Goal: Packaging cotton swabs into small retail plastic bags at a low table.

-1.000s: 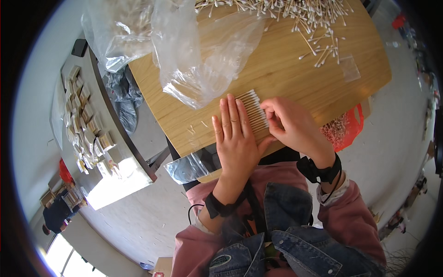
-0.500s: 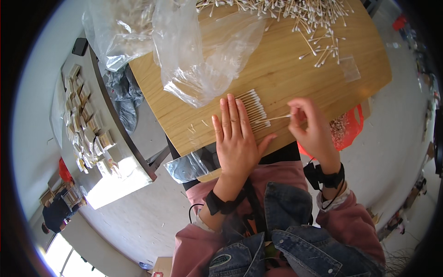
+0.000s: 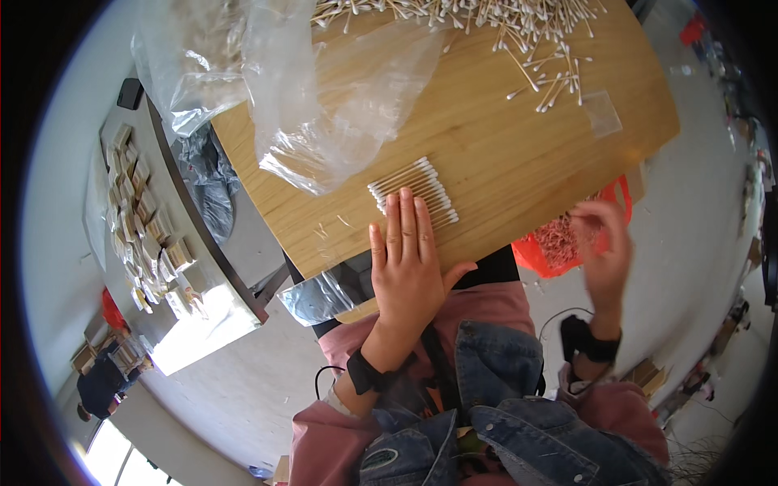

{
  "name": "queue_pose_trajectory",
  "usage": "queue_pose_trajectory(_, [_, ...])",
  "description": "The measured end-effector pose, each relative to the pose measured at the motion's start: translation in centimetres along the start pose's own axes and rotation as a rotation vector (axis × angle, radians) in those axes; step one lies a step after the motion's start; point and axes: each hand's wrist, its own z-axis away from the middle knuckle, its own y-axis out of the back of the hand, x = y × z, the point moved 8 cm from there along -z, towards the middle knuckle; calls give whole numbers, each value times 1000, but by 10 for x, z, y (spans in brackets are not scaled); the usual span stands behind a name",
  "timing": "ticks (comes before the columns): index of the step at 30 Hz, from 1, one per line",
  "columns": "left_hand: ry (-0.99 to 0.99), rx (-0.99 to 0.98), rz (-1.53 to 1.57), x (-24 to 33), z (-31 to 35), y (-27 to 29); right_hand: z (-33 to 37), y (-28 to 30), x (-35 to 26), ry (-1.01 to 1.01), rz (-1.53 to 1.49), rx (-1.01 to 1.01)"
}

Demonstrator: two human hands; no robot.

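A neat row of double-ended cotton swabs (image 3: 415, 185) lies side by side on the wooden table (image 3: 502, 162). My left hand (image 3: 407, 263) is laid flat with its fingers out, its fingertips resting on the near part of the row. Off the table's right edge, my right hand (image 3: 605, 251) hangs beside and partly over a red plastic bag (image 3: 531, 257) filled with many thin sticks. Motion blurs its fingers, and no swab can be made out in them.
A heap of loose swabs (image 3: 519, 24) covers the table's far edge. Clear plastic bags (image 3: 316, 138) lie at the far left, and a small clear packet (image 3: 602, 113) at the right. Another table (image 3: 203, 283) at left bears many small packs. A person (image 3: 101, 381) is in the left background.
My right hand has moved right, off the table toward the red bag; the swab it held is out of its grasp. My left hand has drawn slightly nearer, uncovering more of the row.
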Motion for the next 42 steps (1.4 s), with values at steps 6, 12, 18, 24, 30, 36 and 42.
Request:
queue_pose_trajectory(6, [5,13,-28,0,1,-3,-28,-110,-51,342,-67,-236])
queue_pose_trajectory(12, [3,26,-11,-1,2,-4,-33,-129,-57,430,-114,-332])
queue_pose_trajectory(18, [6,40,18,-3,2,-1,-34,-133,-57,428,-125,-361])
queue_pose_trajectory(24, [-13,22,52,-2,2,-2,-37,-132,-60,443,-78,-377])
queue_pose_trajectory(30, [-17,34,63,-3,3,-4,-37,-134,-61,484,-35,-354])
queue_pose_trajectory(36, [-14,31,67,-2,2,-3,-33,-114,-49,415,-26,-264])
queue_pose_trajectory(42, [-1,44,88,-4,3,1,-15,-32,3,90,36,-108])
